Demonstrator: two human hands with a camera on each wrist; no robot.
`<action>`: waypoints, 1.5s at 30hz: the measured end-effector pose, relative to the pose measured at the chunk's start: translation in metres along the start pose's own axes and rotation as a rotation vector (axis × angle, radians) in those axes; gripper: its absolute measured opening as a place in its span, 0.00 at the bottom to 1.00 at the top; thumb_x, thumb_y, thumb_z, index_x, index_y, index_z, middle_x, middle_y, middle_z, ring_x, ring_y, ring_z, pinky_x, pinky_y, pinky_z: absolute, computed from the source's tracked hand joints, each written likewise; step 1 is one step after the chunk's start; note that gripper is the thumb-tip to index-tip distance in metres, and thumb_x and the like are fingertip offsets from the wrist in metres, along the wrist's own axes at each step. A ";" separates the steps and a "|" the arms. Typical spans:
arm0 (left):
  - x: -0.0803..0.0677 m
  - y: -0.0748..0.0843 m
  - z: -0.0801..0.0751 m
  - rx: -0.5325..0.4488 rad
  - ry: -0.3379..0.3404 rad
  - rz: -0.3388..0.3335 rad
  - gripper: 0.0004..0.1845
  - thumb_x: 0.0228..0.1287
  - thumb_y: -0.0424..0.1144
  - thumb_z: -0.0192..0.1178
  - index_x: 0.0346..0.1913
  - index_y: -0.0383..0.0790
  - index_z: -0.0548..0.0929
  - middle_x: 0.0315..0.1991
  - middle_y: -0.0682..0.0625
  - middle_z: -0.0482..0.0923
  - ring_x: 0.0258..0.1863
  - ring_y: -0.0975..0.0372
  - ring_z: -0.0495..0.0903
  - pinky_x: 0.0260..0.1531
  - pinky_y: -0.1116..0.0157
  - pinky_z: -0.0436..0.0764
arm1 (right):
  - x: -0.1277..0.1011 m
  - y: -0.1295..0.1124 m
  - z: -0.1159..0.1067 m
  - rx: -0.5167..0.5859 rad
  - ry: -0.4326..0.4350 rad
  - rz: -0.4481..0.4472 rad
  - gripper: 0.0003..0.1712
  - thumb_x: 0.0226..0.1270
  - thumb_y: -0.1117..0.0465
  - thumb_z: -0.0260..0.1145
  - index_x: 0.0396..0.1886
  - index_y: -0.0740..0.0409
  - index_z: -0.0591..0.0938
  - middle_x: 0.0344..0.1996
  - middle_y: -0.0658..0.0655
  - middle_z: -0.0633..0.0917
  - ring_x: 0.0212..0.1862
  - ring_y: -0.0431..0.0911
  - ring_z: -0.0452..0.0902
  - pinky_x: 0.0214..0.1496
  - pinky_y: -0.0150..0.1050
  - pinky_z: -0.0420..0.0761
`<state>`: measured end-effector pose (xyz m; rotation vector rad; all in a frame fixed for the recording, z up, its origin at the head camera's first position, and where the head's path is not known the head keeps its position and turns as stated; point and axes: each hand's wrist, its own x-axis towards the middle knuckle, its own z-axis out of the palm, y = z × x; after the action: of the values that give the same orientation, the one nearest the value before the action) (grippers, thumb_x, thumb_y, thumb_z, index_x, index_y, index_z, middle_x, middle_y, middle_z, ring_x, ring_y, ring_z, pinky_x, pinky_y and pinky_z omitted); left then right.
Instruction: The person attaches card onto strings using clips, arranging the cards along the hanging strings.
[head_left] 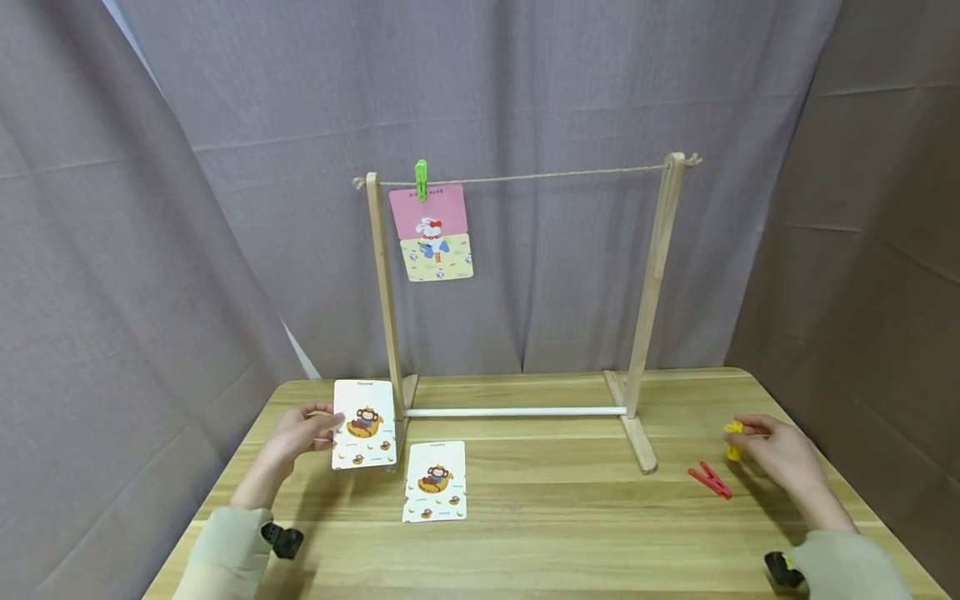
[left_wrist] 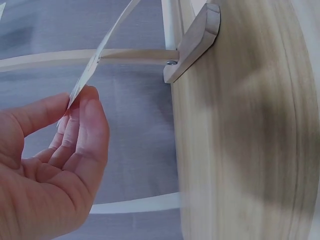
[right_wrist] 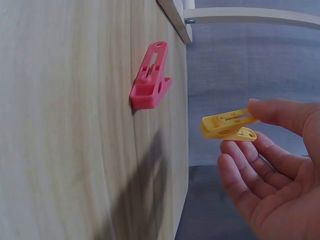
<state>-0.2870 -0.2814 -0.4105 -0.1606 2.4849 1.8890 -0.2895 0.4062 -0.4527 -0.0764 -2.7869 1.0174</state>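
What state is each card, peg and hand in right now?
left hand: pinching monkey card, lifted upright
second monkey card: flat on table
rabbit card: hanging from string by green peg
right hand: holding yellow peg
red peg: lying on table

Monkey card [head_left: 364, 423] — white, cartoon monkey on a banana, small print around it — held upright off the table at near left, pinched by its left edge, just beside the rack's left post. From the wrist view it bows slightly. Yellow clothespin [head_left: 732, 438] — plastic, jaws together, lifted just above the table at near right, pinched at one end.
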 end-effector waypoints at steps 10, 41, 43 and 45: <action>-0.001 0.009 -0.002 0.031 0.017 0.018 0.20 0.70 0.33 0.61 0.56 0.22 0.71 0.34 0.48 0.80 0.26 0.63 0.81 0.34 0.67 0.86 | 0.000 -0.004 0.003 -0.010 0.046 -0.023 0.35 0.73 0.46 0.63 0.62 0.74 0.75 0.50 0.73 0.80 0.50 0.66 0.77 0.40 0.44 0.73; -0.005 0.049 -0.014 0.079 0.036 0.131 0.19 0.72 0.36 0.61 0.54 0.24 0.72 0.36 0.49 0.81 0.29 0.65 0.79 0.35 0.66 0.86 | 0.001 -0.021 -0.008 -0.036 0.128 -0.097 0.32 0.71 0.48 0.66 0.57 0.74 0.78 0.46 0.71 0.85 0.47 0.65 0.79 0.39 0.46 0.73; -0.005 0.051 -0.013 0.086 0.039 0.131 0.18 0.72 0.37 0.61 0.54 0.25 0.72 0.37 0.49 0.81 0.30 0.64 0.79 0.35 0.66 0.86 | 0.001 -0.022 -0.009 -0.033 0.124 -0.097 0.33 0.71 0.47 0.65 0.59 0.73 0.78 0.47 0.71 0.84 0.47 0.64 0.79 0.39 0.45 0.73; -0.006 0.053 -0.012 0.091 0.040 0.130 0.18 0.72 0.37 0.61 0.54 0.25 0.72 0.37 0.49 0.81 0.30 0.64 0.79 0.35 0.67 0.86 | 0.000 -0.023 -0.009 -0.029 0.123 -0.099 0.33 0.71 0.47 0.65 0.59 0.73 0.78 0.47 0.71 0.84 0.46 0.62 0.80 0.38 0.43 0.73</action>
<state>-0.2854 -0.2788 -0.3559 -0.0364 2.6632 1.8295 -0.2880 0.3943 -0.4306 -0.0040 -2.6664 0.9165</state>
